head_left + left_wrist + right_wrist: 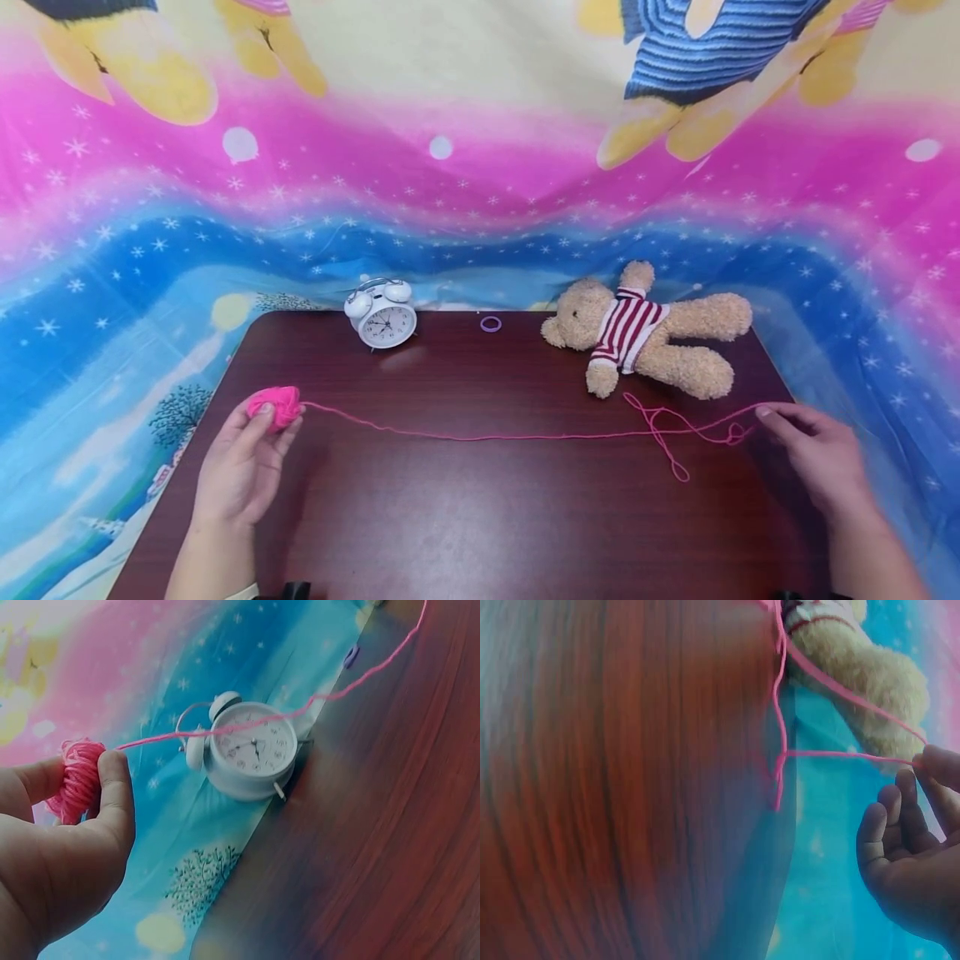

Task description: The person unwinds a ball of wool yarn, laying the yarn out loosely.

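Observation:
At the table's left side, my left hand [243, 462] grips a small pink ball of yarn [275, 407] between thumb and fingers. In the left wrist view the wound ball [77, 780] sits between the fingertips, with one strand leading off it. That pink yarn strand [480, 437] stretches across the table to the right side. There my right hand [821, 454] pinches the yarn between thumb and index finger, its other fingers loosely bent in the right wrist view. Loose loops of yarn [660, 433] hang or lie near the right hand; whether they touch the table I cannot tell.
A white twin-bell alarm clock [386, 321] stands at the back left of the dark wooden table [465, 525]. A purple ring [491, 324] lies at the back edge. At the back right lies a teddy bear [630, 329] in a striped shirt. A patterned cloth [480, 242] surrounds the table.

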The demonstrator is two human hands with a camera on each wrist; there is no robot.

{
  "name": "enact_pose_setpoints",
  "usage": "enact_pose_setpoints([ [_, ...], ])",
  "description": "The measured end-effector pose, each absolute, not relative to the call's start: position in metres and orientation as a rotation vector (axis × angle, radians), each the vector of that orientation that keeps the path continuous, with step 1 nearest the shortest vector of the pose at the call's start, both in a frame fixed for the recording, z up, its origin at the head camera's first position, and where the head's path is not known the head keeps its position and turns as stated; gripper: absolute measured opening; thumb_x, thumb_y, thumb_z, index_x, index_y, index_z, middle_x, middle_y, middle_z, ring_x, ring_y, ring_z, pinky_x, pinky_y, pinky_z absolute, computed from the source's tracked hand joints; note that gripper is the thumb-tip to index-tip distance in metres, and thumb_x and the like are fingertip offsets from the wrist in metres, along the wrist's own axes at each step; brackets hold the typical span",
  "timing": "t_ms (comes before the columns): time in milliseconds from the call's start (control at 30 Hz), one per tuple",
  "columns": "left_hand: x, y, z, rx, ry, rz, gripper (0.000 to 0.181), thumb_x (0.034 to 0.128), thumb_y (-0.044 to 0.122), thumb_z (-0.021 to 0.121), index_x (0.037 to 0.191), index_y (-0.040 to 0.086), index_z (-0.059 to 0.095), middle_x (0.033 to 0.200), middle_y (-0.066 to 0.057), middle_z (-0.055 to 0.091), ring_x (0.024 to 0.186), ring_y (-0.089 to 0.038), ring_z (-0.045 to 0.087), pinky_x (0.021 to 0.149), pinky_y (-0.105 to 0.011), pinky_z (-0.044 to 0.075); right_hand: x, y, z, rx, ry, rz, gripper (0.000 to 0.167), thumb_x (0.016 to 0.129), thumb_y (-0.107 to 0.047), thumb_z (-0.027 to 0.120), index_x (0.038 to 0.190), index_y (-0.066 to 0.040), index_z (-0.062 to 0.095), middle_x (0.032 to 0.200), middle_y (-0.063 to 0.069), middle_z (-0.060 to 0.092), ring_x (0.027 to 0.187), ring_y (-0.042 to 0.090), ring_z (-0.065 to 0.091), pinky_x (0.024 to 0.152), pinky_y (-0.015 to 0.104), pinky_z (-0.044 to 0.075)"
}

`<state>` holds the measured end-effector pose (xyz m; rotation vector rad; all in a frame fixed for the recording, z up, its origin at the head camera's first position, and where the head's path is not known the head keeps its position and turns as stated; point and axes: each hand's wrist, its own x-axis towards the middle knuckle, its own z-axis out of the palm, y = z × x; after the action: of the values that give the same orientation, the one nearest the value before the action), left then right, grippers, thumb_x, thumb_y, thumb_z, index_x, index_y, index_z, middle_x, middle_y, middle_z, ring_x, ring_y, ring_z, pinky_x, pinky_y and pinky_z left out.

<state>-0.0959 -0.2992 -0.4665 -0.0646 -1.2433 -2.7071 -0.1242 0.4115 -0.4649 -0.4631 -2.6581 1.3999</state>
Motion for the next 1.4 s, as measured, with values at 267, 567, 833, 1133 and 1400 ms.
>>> enact_pose_setpoints([
  [267,-0.1,-0.281,-0.462,-0.055,-1.399,-2.691,0.027,0.1098,0.002,0.043,0.134,0.002,0.055,0.125,-0.009,0.067,0.113,-0.021,0.07,0.1,-0.03,0.054,-0.13,0.38,-0.465,-0.242,-2.813,1.235,0.044,0.098,-0.046,0.071,0.12,-0.008,0.076,0.101,-0.005,0.077,0.089,-0.008,0.06,0.07,0.017,0.048],
  [567,-0.103,-0.264,-0.464,-0.017,-1.529,-2.668,0.025,0.1099,0.005,0.046,0.133,0.007,0.056,0.127,-0.006,0.065,0.114,-0.017,0.068,0.099,-0.029,0.054,-0.135,0.347,-0.47,-0.125,-2.915,1.115,0.039,0.098,-0.048,0.07,0.116,-0.015,0.078,0.097,0.002,0.079,0.087,-0.006,0.061,0.07,0.02,0.047],
  [833,-0.105,-0.251,-0.464,0.016,-1.584,-2.67,0.025,0.1095,0.007,0.049,0.134,0.009,0.056,0.127,-0.005,0.065,0.113,-0.017,0.068,0.1,-0.029,0.054,-0.146,0.324,-0.48,-0.037,-2.956,1.114,0.036,0.099,-0.047,0.069,0.116,-0.017,0.079,0.1,0.004,0.077,0.082,0.015,0.064,0.066,0.027,0.048],
  [1133,-0.105,-0.239,-0.464,0.004,-1.582,-2.684,0.024,0.1097,0.008,0.049,0.132,0.008,0.055,0.125,-0.006,0.066,0.111,-0.019,0.07,0.1,-0.03,0.054,-0.16,0.309,-0.49,0.097,-3.006,1.091,0.035,0.099,-0.046,0.07,0.116,-0.018,0.079,0.117,0.008,0.075,0.11,0.028,0.066,0.087,0.041,0.052],
  [1400,-0.107,-0.229,-0.465,-0.02,-1.571,-2.701,0.024,0.1096,0.008,0.049,0.132,0.007,0.056,0.124,-0.007,0.065,0.111,-0.021,0.07,0.101,-0.031,0.054,-0.169,0.3,-0.494,0.147,-3.059,1.135,0.031,0.098,-0.035,0.073,0.12,-0.014,0.077,0.107,0.004,0.075,0.088,0.02,0.064,0.073,0.034,0.05],
])
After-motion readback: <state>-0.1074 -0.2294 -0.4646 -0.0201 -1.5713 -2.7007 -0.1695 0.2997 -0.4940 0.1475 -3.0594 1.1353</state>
